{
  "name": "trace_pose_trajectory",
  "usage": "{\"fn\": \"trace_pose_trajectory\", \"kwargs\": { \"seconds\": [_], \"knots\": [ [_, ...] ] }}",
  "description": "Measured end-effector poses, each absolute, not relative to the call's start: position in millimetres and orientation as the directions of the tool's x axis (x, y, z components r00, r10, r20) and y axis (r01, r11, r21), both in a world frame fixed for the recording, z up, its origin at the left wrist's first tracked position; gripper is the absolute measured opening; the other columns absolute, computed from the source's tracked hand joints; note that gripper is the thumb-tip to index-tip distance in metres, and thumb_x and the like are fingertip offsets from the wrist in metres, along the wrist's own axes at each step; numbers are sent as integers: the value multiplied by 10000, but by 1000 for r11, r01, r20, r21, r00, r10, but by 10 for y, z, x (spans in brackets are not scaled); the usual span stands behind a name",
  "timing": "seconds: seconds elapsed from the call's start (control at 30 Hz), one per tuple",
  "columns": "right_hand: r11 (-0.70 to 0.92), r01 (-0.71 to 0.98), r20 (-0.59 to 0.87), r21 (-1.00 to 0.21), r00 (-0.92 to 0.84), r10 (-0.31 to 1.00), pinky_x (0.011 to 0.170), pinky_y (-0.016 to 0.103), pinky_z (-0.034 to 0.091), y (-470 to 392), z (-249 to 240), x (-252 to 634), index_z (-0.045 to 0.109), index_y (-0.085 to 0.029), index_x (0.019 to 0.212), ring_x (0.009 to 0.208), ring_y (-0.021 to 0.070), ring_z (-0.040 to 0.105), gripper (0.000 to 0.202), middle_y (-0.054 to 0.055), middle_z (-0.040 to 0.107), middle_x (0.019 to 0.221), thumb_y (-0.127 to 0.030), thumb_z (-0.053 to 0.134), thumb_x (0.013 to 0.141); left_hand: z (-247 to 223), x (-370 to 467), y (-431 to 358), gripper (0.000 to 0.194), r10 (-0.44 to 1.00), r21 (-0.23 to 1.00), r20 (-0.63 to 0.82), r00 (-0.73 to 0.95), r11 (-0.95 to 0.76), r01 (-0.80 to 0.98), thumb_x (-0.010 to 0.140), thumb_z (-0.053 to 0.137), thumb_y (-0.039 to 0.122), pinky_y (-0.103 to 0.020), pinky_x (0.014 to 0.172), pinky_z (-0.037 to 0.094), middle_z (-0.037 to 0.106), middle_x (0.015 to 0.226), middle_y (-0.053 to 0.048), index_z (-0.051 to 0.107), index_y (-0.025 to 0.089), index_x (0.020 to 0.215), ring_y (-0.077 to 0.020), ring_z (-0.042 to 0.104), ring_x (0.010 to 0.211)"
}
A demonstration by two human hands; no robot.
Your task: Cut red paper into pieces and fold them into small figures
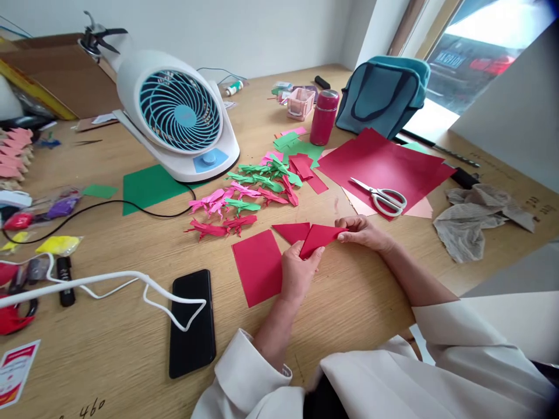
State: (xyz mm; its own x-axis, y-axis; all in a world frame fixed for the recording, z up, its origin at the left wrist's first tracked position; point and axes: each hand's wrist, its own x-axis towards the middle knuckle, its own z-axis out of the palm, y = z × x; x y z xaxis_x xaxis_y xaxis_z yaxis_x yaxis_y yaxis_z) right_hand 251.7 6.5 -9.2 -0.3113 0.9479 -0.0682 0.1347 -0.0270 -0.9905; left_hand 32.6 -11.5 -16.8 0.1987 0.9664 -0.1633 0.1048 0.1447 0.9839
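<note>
On the far left of the wooden table (109,343), pink folded pieces (15,152) lie stacked at the edge. Near them, a white cable (100,282) runs right to a black phone (192,323) lying flat. Farther back stands a white desk fan (179,113), with a green sheet (148,186) beside its base.

Right of the fan, a scatter of small folded paper figures (238,203) in pink, green and red lies on the table. Nearer the person, a flat red sheet (258,266) lies just left of the left hand (297,273).

That hand pinches the near corner of a red folded paper (321,235), thumb and fingers closed on it. The right hand (364,231) presses its far right end, fingers together on the crease. The paper sits just above the table in front of the person, folded into a triangle with a second red flap (292,231) showing to its left.

The step in hand looks like sharpening a diagonal fold. The next move likely calls for lining up the edges and holding the corner steady.

Further right lie white-handled scissors (384,198) on large red sheets (384,163), a red flask (324,116), a blue bag (382,93) and crumpled grey paper (474,218).
</note>
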Motion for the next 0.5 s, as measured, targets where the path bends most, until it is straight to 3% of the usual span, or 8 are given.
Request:
{"fn": "trace_pose_trajectory", "kwargs": {
  "seconds": [0.13, 0.27, 0.5],
  "knots": [
    [29, 238, -84, -971, -451, 889, 650, 270, 391, 97, 4, 2493, 613, -143, 740, 704, 133, 493, 358, 7, 550, 773, -484, 696, 809, -153, 328, -131, 201, 963, 980, -158, 220, 125, 156, 772, 677, 362, -200, 437, 443, 620, 654, 2, 659, 162, 785, -93, 501, 467],
    [177, 323, -27, -930, -540, 841, 706, 283, 414, 85, 84, 2419, 649, -124, 799, 754, 149, 528, 291, 33, 564, 828, -408, 662, 857, -135, 343, -149, 178, 973, 957, -20, 231, -49, 288, 776, 667, 297, -203, 524, 420, 572, 629, 11, 608, 169, 668, -96, 497, 526],
    [252, 433, -30, -865, -546, 837, 629, 235, 407, -19, 143, 2348, 633, -139, 778, 690, 121, 524, 162, 12, 545, 807, -283, 651, 850, -157, 336, -168, 157, 950, 895, 78, 301, -200, 399, 787, 631, 223, -207, 572, 370, 521, 641, 22, 588, 167, 647, -98, 486, 586]
  ]
}}
